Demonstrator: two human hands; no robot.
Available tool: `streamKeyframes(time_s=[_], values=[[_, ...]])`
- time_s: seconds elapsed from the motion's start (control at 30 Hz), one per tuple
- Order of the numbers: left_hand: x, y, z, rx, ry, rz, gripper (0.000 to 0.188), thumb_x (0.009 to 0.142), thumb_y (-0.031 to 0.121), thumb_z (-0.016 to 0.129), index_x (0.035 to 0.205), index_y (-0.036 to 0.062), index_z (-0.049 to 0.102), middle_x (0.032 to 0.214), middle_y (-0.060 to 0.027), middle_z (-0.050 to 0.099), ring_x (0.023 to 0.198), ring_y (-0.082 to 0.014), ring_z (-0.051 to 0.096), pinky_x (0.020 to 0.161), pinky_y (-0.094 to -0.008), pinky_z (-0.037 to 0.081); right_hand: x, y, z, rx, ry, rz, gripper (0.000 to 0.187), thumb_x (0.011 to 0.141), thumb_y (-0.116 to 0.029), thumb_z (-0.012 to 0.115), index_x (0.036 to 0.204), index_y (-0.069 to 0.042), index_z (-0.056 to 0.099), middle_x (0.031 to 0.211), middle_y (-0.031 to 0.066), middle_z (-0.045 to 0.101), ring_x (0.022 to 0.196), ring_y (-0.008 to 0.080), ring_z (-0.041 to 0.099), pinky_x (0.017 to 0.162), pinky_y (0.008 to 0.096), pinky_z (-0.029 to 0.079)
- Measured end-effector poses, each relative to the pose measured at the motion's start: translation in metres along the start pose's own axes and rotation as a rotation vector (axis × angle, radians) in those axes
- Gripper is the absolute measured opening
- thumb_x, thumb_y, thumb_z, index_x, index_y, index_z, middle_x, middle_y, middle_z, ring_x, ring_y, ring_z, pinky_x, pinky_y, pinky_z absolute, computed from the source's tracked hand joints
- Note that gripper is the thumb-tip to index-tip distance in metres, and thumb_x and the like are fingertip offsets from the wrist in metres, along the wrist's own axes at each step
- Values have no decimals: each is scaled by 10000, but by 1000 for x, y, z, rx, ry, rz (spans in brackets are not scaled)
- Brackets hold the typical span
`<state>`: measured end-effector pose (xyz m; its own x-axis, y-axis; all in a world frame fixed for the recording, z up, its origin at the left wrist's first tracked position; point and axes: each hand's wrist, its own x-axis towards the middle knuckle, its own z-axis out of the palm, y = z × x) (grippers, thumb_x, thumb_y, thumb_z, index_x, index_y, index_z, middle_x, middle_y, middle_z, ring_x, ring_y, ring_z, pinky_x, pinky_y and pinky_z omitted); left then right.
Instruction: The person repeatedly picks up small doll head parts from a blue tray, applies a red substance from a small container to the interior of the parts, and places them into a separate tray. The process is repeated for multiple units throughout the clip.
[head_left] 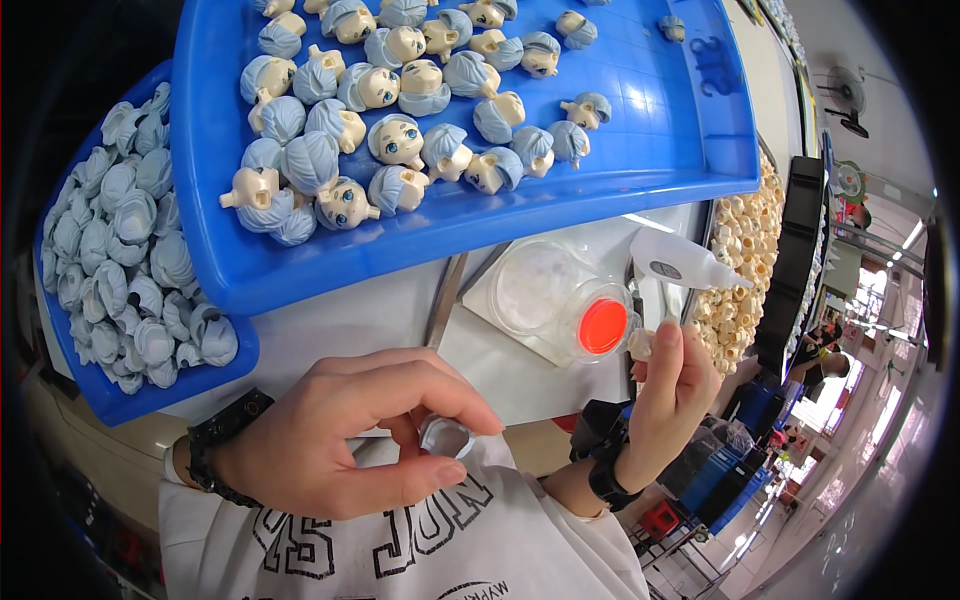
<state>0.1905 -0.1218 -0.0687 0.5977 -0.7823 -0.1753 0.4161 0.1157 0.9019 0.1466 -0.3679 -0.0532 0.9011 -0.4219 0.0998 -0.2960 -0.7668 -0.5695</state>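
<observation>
My left hand (350,430) is closed, pinching a hollow light-blue doll hair piece (447,437) between thumb and fingers, its open side turned up. To the right, my right hand (672,385) has its fingers pressed together, with a small cream-coloured doll head piece (641,345) at the tips; the piece is partly hidden. Beside those fingertips stand a clear round container with a red-orange lid (602,326) and a white squeeze bottle (683,262) with a pointed nozzle, lying tilted. A thin pale stick shows just above the right fingers.
A large blue tray (480,225) at the back holds many joined doll heads (397,140). At left, a blue bin (140,402) is heaped with light-blue hair pieces (135,215). Cream head pieces (738,255) are piled at right beside a black rail (793,260).
</observation>
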Motion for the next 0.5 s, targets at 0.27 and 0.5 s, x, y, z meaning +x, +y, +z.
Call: streamKeyframes(time_s=[0.27, 0.5], values=[[0, 0, 0, 22, 3, 19, 270, 767, 72, 648, 1018, -1, 579, 988, -106, 583, 813, -114, 569, 607, -194, 462, 2, -5, 0, 46, -16, 138, 413, 884, -233, 518, 569, 33, 491, 448, 24, 438, 427, 69, 382, 414, 242, 257], [0, 1, -1, 18, 4, 8, 270, 765, 77, 653, 1015, 1, 584, 987, -107, 584, 816, -120, 571, 611, -196, 467, 4, -9, -2, 84, -44, 191, 440, 891, -269, 511, 574, 36, 529, 453, 7, 456, 433, 60, 392, 417, 228, 268]])
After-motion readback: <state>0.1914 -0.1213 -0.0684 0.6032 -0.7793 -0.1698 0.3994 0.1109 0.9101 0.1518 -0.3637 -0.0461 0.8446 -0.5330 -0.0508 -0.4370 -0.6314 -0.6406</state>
